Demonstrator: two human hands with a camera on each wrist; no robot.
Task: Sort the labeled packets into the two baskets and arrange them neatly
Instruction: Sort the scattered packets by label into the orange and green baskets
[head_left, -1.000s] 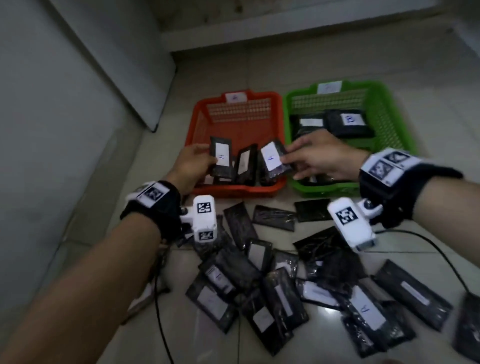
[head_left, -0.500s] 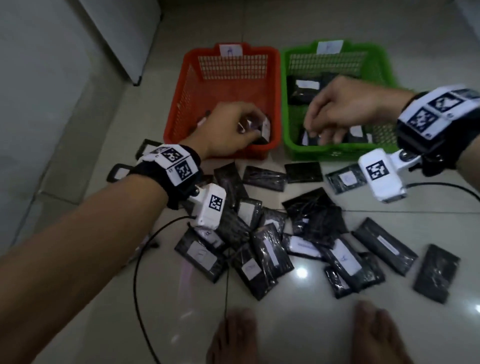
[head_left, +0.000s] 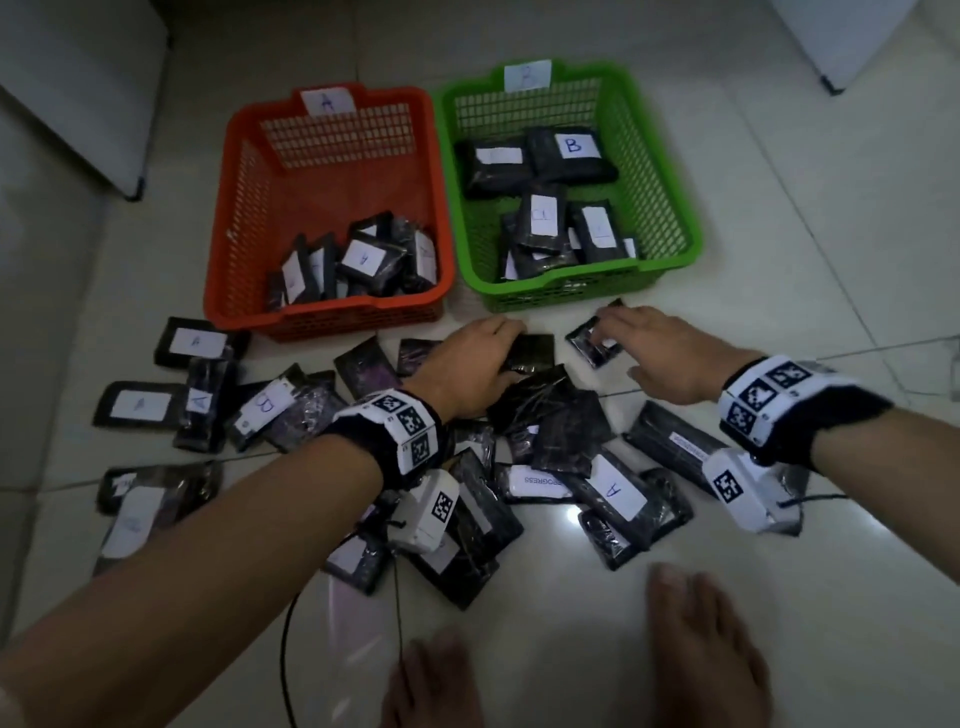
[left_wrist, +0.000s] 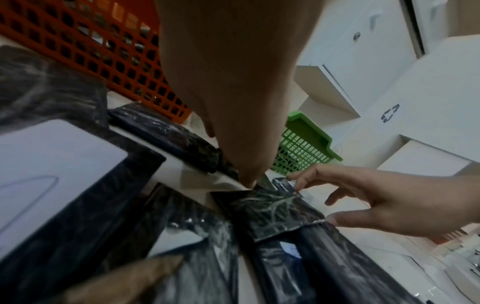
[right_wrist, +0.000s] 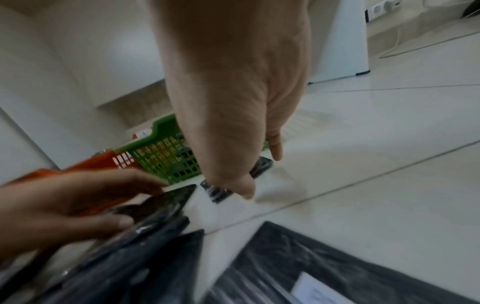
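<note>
Two baskets are standing side by side on the tiled floor (head_left: 779, 597): one orange basket (head_left: 228, 228) tagged A, and one green basket (head_left: 670, 171) tagged B. Black packets with white labels are lying in both, bunched toward the near walls; an exact count is not readable. The loose packets (head_left: 550, 431) are lying in an overlapping heap on the floor in front of the baskets, numbering roughly two dozen.

The left hand (head_left: 470, 369) is reaching palm down, fingers loosely spread, fingertips resting on one dark packet (head_left: 531, 352) at the heap's far edge. The right hand (head_left: 670, 353) is hovering just beside it, fingers spread and slightly bent, fingertips touching one small packet (head_left: 589, 340) lying alone near the green basket. Whether either hand is gripping cannot be told
</note>
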